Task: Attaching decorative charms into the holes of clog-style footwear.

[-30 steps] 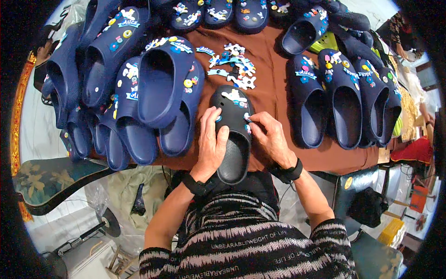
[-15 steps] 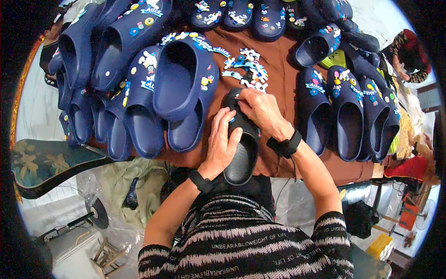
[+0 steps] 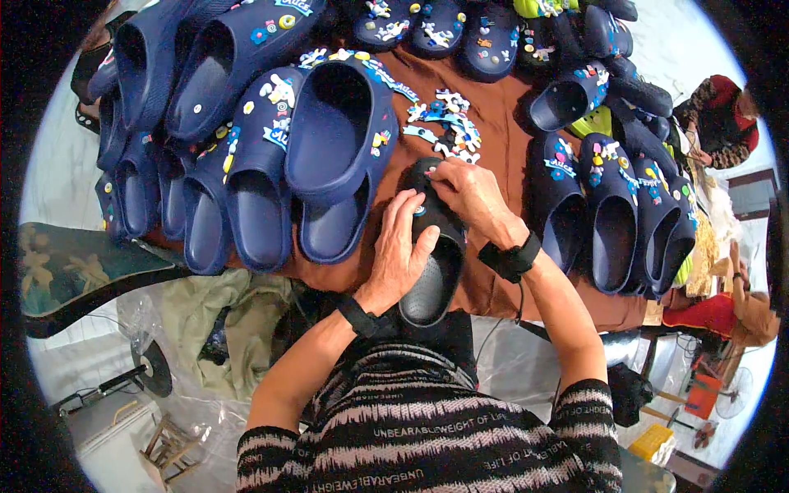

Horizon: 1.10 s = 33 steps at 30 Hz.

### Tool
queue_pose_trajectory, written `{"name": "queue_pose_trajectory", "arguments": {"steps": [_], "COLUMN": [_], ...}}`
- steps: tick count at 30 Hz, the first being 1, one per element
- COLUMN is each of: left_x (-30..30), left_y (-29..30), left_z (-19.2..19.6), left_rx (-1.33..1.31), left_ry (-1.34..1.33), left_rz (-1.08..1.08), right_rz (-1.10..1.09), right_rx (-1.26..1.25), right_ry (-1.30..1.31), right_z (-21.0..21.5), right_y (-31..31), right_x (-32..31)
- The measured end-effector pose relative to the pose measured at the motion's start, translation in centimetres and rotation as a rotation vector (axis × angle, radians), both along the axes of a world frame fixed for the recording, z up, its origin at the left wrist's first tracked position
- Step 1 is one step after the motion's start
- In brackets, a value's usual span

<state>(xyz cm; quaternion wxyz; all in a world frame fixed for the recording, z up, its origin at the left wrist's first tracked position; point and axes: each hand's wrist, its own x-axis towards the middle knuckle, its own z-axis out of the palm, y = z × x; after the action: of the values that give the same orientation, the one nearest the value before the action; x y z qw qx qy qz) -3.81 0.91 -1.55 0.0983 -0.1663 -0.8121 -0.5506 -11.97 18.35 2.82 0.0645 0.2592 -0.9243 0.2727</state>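
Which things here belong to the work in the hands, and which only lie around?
In the work: black clog, left hand, right hand, pile of small charms.
Lying around: navy clogs on the left, navy clogs on the right, brown cloth.

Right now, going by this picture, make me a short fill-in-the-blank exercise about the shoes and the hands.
1. Both hands rest on a clog coloured ____.
2. The left hand and right hand each wear a black band on the ____.
3. The cloth under the shoes is ____.
4. The loose charms lie on the cloth just ____ the right hand.

Missing words: black; wrist; brown; beyond
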Motion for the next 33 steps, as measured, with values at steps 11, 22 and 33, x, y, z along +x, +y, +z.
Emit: {"name": "queue_pose_trajectory", "arguments": {"steps": [11,22,33], "left_x": [-0.2,0.0,-0.1], "left_y": [0.1,0.2,0.0], "left_z": [-0.4,-0.4,-0.4], "left_rx": [0.036,0.035,-0.007], "left_ry": [0.029,-0.018,0.010], "left_rz": [0.012,0.020,-0.005], "right_rz": [0.139,0.105,-0.006], "right_rx": [0.043,0.169,0.023], "right_ry": [-0.042,-0.223,-0.136], "right_z": [1.6,2.8,1.2], "right_y": [0.1,0.1,-0.4], "right_x": [0.6,0.3,0.3]}}
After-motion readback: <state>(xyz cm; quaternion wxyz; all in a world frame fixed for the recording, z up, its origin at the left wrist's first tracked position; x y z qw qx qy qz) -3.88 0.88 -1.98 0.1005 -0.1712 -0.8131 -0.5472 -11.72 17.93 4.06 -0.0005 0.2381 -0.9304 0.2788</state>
